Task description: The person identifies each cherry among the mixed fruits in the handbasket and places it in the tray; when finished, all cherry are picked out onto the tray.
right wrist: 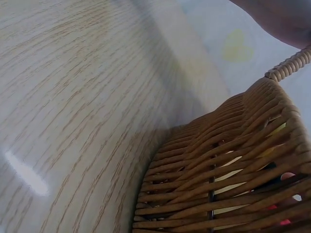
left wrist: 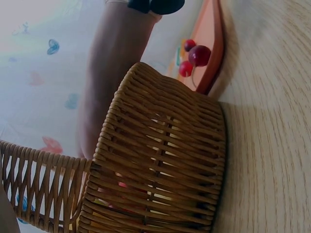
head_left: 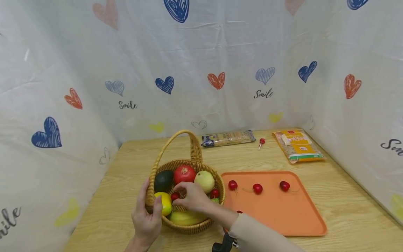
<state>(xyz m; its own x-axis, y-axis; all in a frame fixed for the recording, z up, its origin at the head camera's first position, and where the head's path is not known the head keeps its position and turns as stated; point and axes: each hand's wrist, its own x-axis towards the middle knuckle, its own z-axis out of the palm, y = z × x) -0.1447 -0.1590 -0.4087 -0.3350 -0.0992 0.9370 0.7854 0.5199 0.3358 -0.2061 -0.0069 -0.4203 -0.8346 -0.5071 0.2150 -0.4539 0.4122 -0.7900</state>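
A wicker basket [head_left: 189, 229] with a tall arched handle stands on the wooden table. My left hand [head_left: 146, 218] grips its left side where the handle meets the rim, thumb toward the inside. Reaching in over the near right rim, my right hand [head_left: 193, 197] has thumb and forefinger about a red cherry [head_left: 175, 196]. Around it lie a yellow lemon-like fruit [head_left: 165, 203], a dark green avocado [head_left: 163, 181], a red pomegranate [head_left: 184, 174], a pale round pear [head_left: 204, 181], a banana [head_left: 187, 217] and another cherry [head_left: 214, 193]. The wrist views show the basket's woven wall [left wrist: 160, 155], not the fingertips.
Right of the basket lies an orange tray [head_left: 277, 210] bearing several cherries [head_left: 257, 189], one partly hidden by the right forearm. Farther back are a noodle packet [head_left: 228, 138], a red lollipop [head_left: 261, 141] and an orange food bag [head_left: 297, 145]. A heart-printed curtain [head_left: 217, 52] encloses the table.
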